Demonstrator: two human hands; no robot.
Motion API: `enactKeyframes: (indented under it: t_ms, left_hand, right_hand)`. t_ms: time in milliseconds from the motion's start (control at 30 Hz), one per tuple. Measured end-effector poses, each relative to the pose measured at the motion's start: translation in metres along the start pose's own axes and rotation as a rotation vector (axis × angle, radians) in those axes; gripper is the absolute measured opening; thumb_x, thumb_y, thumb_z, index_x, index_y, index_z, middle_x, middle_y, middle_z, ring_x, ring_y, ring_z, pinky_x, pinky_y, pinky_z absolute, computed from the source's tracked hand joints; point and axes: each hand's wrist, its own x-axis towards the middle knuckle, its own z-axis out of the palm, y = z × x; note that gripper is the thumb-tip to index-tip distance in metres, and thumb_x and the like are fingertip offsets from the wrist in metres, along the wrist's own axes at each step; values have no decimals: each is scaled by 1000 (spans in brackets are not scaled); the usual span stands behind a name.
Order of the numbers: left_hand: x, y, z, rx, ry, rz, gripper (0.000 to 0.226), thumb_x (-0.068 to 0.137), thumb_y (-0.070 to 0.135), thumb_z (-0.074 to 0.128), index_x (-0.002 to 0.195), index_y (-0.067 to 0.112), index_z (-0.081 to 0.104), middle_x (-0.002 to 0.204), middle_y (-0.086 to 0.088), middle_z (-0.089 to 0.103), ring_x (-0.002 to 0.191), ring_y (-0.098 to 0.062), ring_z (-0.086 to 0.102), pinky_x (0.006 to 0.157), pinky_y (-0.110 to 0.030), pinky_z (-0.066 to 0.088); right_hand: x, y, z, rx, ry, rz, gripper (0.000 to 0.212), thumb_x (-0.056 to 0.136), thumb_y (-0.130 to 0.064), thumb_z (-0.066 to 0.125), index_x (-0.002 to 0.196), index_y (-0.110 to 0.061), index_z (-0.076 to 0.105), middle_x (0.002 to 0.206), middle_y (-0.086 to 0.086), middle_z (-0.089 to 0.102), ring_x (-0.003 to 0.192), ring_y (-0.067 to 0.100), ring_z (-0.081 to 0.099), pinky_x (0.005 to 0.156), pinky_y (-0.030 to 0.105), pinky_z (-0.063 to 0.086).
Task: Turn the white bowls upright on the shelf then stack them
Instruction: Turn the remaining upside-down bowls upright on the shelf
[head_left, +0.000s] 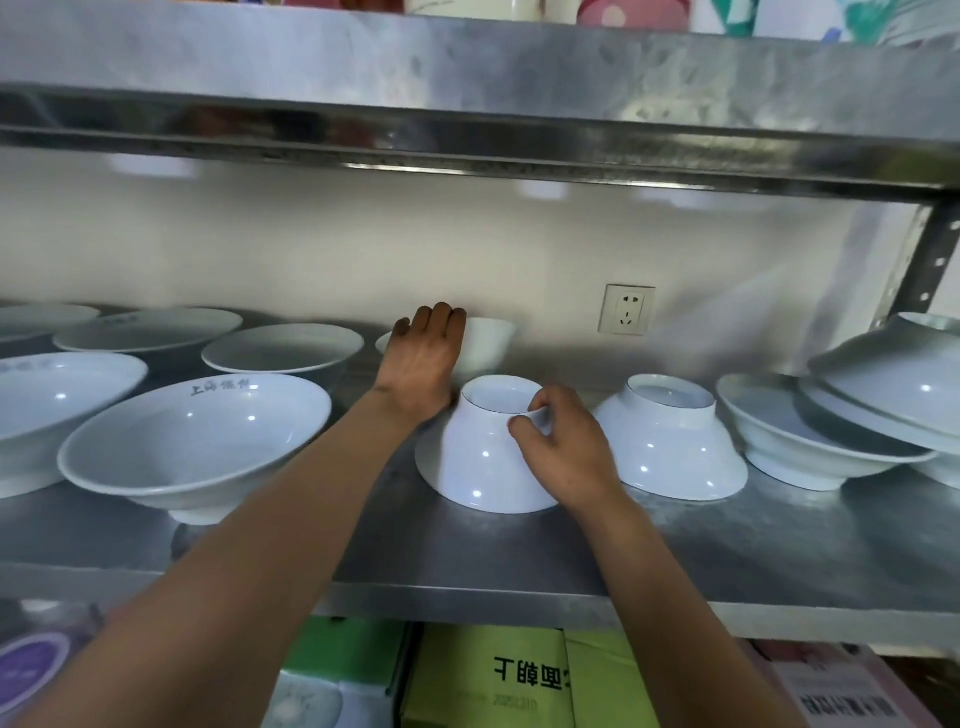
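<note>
An upside-down white bowl sits mid-shelf on the steel shelf. My right hand pinches its foot ring between thumb and fingers. My left hand reaches further back, with its fingers over the rim of a small upright white bowl by the wall. A second upside-down white bowl stands just to the right. On the left stand several wide upright white bowls, the nearest with printed characters inside.
At the right end, wide shallow bowls lean in a tilted pile. An upper steel shelf hangs low overhead. A wall socket is behind. Green cartons sit below the shelf.
</note>
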Motion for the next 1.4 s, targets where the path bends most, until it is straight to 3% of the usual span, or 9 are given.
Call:
enactKeyframes:
  t_ms: [167,300,533,700,867,1000,1100,1234,1400]
  left_hand:
    - [1,-1,1,101,-13,59,79,41,18,84,110,6,47,96,-11,54,80,-30,54,64,-35,44]
    - [-5,1,0,219,-83,53,81,50,26,84,111,10,34,101,-7,51,85,-25,52,65,-34,40]
    - [-22,13,2,354,-232,37,72,77,10,68,127,6,16,131,-11,40,119,-27,44,89,-37,41]
    - [-34,17,6,357,-333,25,62,86,12,59,135,7,22,137,-14,33,126,-31,37,99,-42,37]
    - [-34,16,5,301,-366,-7,63,86,11,57,139,9,21,141,-14,33,130,-32,35,103,-43,34]
    - [-40,14,-3,52,-307,-43,64,85,12,52,143,11,26,143,-12,36,133,-32,34,114,-47,22]
    - [-51,17,-17,-382,-130,-136,59,84,6,51,141,11,37,142,-9,41,133,-28,35,108,-41,32]
    - [-75,23,-33,-745,8,-253,49,85,-2,47,132,11,49,137,-6,47,126,-23,45,101,-37,40]
    - [-105,29,-39,-1046,4,-356,33,96,11,51,129,18,53,129,8,52,101,-10,50,91,-19,36]
  right_hand:
    - [-4,-2,-10,54,102,58,25,80,-39,42,80,-17,52,88,-5,58,83,19,53,70,30,38]
    - [-5,0,-11,144,185,61,38,79,-37,35,81,-8,59,91,2,62,86,22,54,78,34,44]
    - [-3,6,-7,156,198,83,21,84,-24,53,67,-13,49,76,-1,55,74,22,53,72,37,46]
    - [-5,8,-6,178,195,89,24,82,-22,55,62,-18,43,67,-4,49,63,14,46,64,32,40]
    - [-3,6,-7,203,191,90,17,81,-22,56,67,-17,49,71,-4,55,68,14,50,65,28,41]
    - [-2,8,-8,287,186,136,7,83,-25,60,90,-24,56,87,-8,63,84,12,60,75,27,46]
    - [0,9,-8,352,167,146,17,86,-31,61,101,-24,58,99,-8,65,96,12,60,87,28,47]
    - [-4,3,-12,406,118,143,22,87,-40,62,104,-25,59,105,-10,64,101,8,58,84,22,43]
    - [-19,0,-19,386,28,85,32,87,-45,64,113,-29,58,108,-21,59,102,-4,53,81,14,39]
